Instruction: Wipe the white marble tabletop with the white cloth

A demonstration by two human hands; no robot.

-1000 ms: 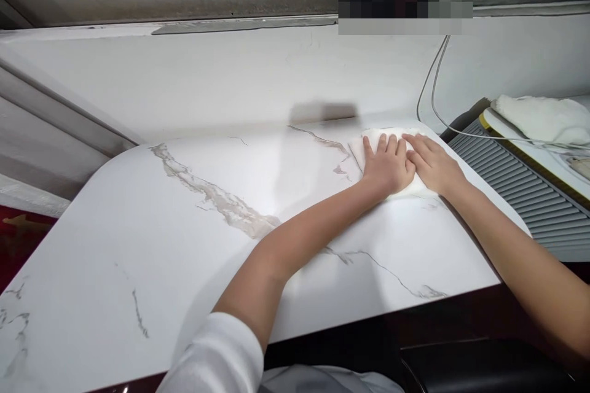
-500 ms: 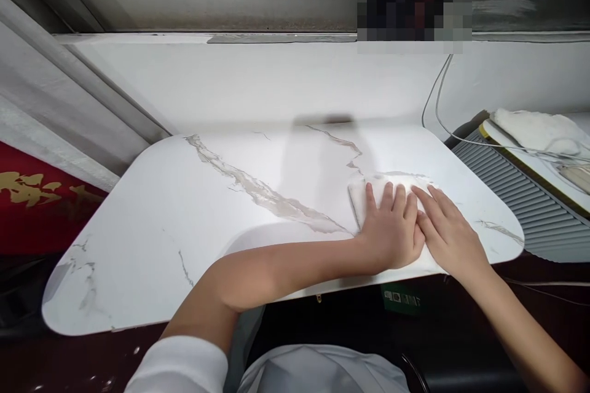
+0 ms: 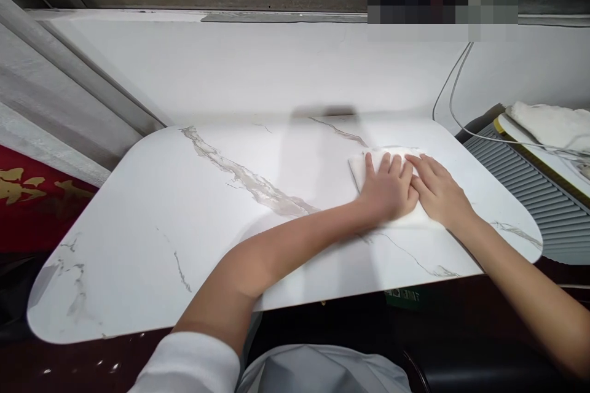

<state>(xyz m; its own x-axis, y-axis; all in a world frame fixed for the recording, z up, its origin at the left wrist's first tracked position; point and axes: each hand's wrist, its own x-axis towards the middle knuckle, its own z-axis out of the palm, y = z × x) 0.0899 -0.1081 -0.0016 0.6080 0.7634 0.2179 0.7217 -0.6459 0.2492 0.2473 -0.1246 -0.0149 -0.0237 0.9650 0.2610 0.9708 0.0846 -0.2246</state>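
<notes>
A folded white cloth [image 3: 415, 219] lies flat on the white marble-patterned tabletop [image 3: 152, 215], right of its middle. My left hand [image 3: 388, 189] presses down on the cloth with its fingers spread. Beside it, my right hand [image 3: 440, 191] also rests on the cloth, fingers stretched out, and its fingertips come close to or touch the left hand. Both palms face down, and neither hand is closed round anything. Much of the cloth is hidden under the hands.
A white wall [image 3: 258, 67] stands behind the table. Thin cables [image 3: 454, 92] hang at the back right, near a grey ribbed panel [image 3: 520, 187] and another white cloth [image 3: 550, 124]. A curtain [image 3: 59, 80] and a red cloth with gold marks [image 3: 41, 202] are at the left.
Both hands have slid the cloth away from me, toward the back of the table. More of the tabletop's front edge shows beneath my arms. The camera view has shifted slightly.
</notes>
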